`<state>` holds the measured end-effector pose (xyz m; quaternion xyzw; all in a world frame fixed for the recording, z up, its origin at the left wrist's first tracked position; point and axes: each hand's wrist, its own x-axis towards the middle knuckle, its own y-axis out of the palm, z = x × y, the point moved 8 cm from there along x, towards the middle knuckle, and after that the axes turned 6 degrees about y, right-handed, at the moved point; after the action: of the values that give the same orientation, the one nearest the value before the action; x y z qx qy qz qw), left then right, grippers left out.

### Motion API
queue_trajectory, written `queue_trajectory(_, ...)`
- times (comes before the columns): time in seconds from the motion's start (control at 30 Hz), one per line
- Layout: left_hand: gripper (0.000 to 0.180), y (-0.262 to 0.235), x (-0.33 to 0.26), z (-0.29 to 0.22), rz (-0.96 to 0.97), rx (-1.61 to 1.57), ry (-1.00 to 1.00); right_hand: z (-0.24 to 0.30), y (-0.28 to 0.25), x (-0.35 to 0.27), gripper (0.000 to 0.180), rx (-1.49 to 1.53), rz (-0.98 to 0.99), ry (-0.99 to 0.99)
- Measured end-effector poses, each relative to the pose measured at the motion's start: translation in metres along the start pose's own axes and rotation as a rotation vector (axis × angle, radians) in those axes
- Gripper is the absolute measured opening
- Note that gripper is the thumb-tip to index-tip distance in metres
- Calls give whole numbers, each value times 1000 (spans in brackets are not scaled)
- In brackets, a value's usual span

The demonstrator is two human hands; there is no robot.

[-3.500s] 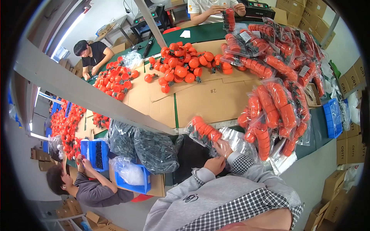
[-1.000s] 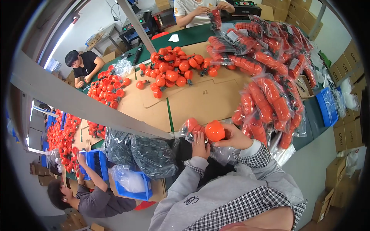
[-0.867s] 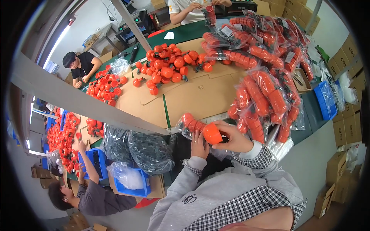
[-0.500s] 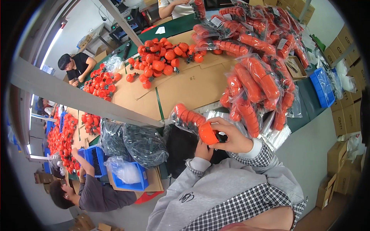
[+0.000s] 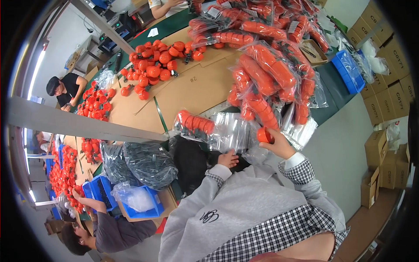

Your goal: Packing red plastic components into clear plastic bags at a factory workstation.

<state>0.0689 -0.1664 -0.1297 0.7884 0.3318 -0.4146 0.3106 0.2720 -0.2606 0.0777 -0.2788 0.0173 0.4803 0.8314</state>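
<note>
My right hand (image 5: 280,146) is closed round a red plastic cup (image 5: 263,135), its open side tilted toward me. The cup is at the edge of the table, beside clear plastic film. My left hand (image 5: 228,160) is apart from it, fingers partly spread and nothing visible in them, just below a clear plastic bag (image 5: 224,131). I cannot tell whether the fingertips touch the bag. A row of red cups (image 5: 194,122) lies in the bag's left part. More bagged stacks of red cups (image 5: 262,76) are heaped beyond my right hand.
Loose red cups with dark fittings (image 5: 152,65) lie on cardboard (image 5: 187,87). Dark plastic-wrapped bundles (image 5: 150,163) and a blue bin (image 5: 146,205) stand at my left. Another blue bin (image 5: 348,72) is at the right. Co-workers (image 5: 113,231) sit at the left and far side.
My hands have come apart: the right has moved rightward with the red cup, and the left has opened beside the bag. The whole view has shifted, so the table appears further left.
</note>
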Motion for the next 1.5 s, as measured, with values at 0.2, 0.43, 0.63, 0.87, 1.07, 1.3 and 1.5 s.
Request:
queue_trajectory(0.2, 28, 2, 0, -14, -11, -116, 200, -34, 28, -32, 50, -78, -68, 112)
queue_trajectory(0.43, 29, 27, -52, -51, 141, 18, 488, -5, 32, -23, 48, -232, -279, -87)
queue_trajectory(0.63, 50, 58, -67, -61, 219, 608, 859, -15, -4, -23, 45, -244, -354, -30)
queue_trajectory(0.87, 16, 94, -92, -90, 273, 740, 922, -38, 9, -25, 48, -119, -161, -116)
queue_trajectory(1.07, 19, 104, -123, -111, 344, 320, 1147, -16, 27, -26, 43, 364, -4, -124)
queue_trajectory(1.3, 34, 108, -138, -116, 397, 114, 1010, 17, 28, -35, 24, 151, -22, -370)
queue_trajectory(1.5, 30, 101, -139, -111, 348, 25, 904, 44, 22, -40, 16, 102, 20, -436)
